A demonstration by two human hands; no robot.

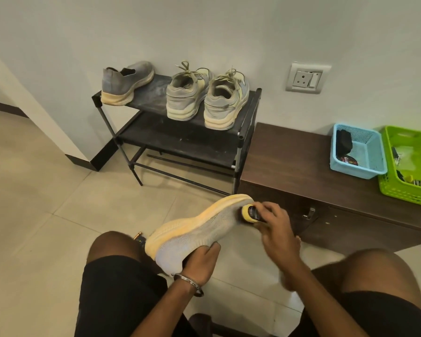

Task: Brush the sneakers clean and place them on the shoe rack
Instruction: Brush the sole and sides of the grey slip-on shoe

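Both hands (pixel 199 261) (pixel 275 229) gripping (fingers curled)

Soft even indoor light, faint shadows under shoe rack (pixel 180 142); wide-angle bending at edges; right hand (pixel 275 229) motion-blurred.

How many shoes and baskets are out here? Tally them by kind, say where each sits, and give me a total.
Grey knit sneakers: 2, one on the shoe rack top shelf, one held in the left hand while the right hand brushes it
Laced sneakers: 2, both on the top shelf
Baskets: 2, blue and green, on the cabinet
Total: 6
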